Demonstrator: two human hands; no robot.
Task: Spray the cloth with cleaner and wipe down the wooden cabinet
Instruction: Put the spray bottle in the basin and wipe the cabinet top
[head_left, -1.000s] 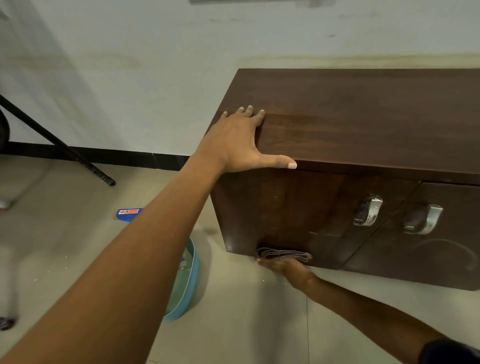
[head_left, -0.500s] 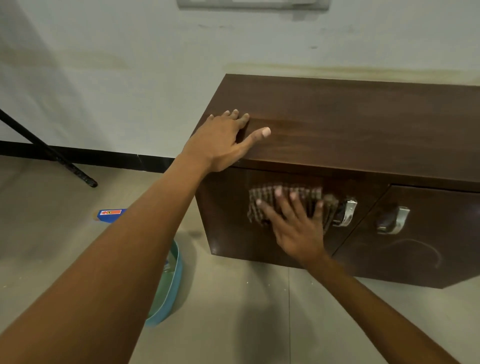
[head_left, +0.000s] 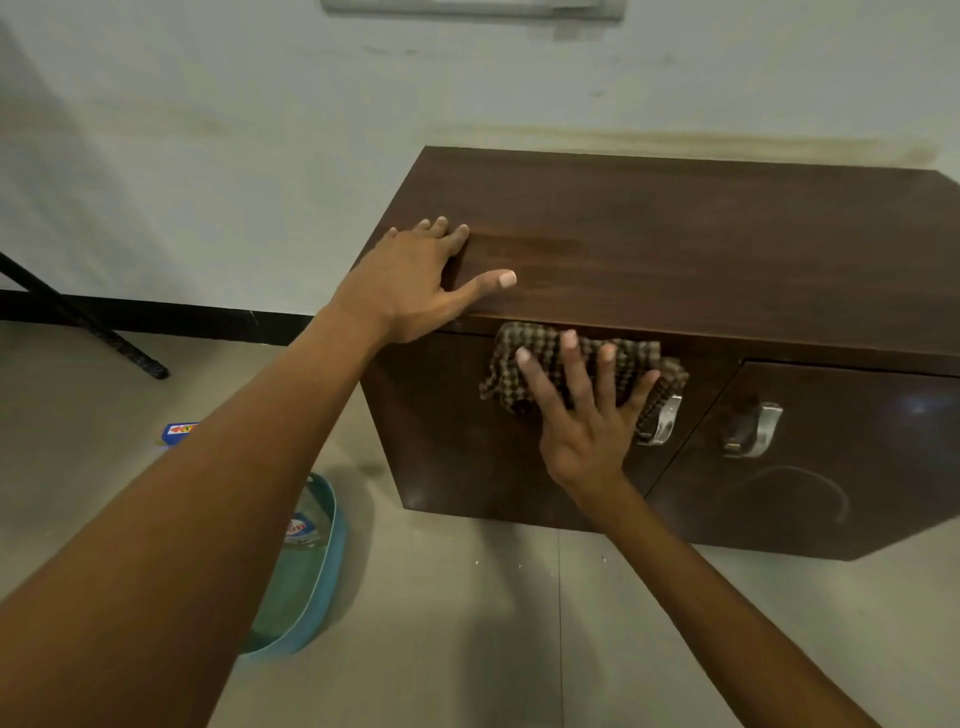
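A dark wooden cabinet (head_left: 701, 249) stands against the wall, with two doors and metal handles. My left hand (head_left: 415, 280) lies flat on its top left corner, fingers spread, holding nothing. My right hand (head_left: 582, 410) presses a brown checked cloth (head_left: 514, 358) flat against the upper part of the left door, just under the top edge and beside the left handle (head_left: 662, 421). The cleaner bottle (head_left: 298, 530) lies in a teal tray on the floor, mostly hidden by my left arm.
The teal tray (head_left: 324, 587) sits on the tiled floor left of the cabinet. A small blue box (head_left: 179, 431) lies further left. A black tripod leg (head_left: 93, 332) slants down at the far left. The right door has its own handle (head_left: 756, 431).
My right hand has carried the cloth from the bottom edge of the left door up to its top, near the handle. My left hand has stayed on the cabinet's corner.
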